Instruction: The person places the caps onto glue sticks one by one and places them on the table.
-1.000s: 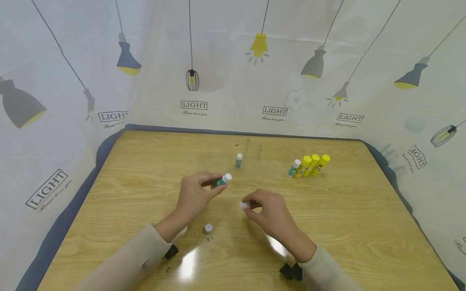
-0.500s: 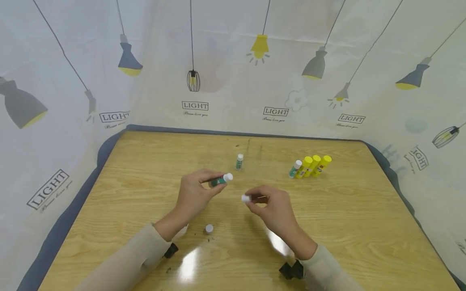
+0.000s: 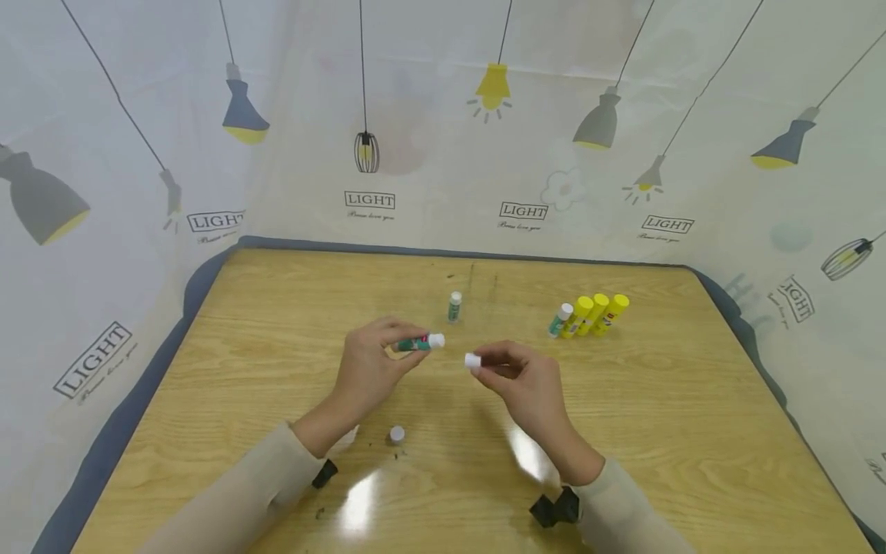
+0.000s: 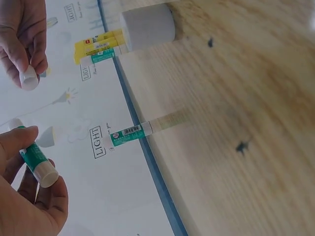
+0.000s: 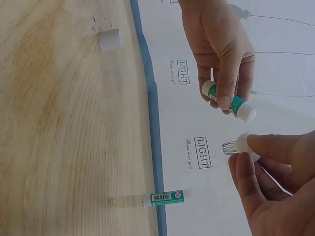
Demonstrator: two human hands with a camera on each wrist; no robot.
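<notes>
My left hand (image 3: 370, 362) grips a green glue stick (image 3: 414, 343) above the table, its white end pointing right. A white cap (image 3: 473, 361) is pinched between thumb and fingers of my right hand (image 3: 529, 385), a short gap away from that white end. In the right wrist view the cap (image 5: 244, 143) lies just below the tip of the glue stick (image 5: 236, 105). A second white cap (image 3: 397, 435) rests on the table nearer me, close to the left forearm. Beyond the hands another green glue stick (image 3: 454, 307) stands upright.
At the back right, several yellow glue sticks (image 3: 598, 314) stand in a row beside one green glue stick (image 3: 561, 320) with a white top. Small dark bits lie near the loose cap. The wooden table (image 3: 692, 400) meets a printed cloth backdrop (image 3: 443, 154).
My right hand has risen and moved away from me with the cap, now level with the glue stick. The left hand has tipped its glue stick from slanted to nearly horizontal.
</notes>
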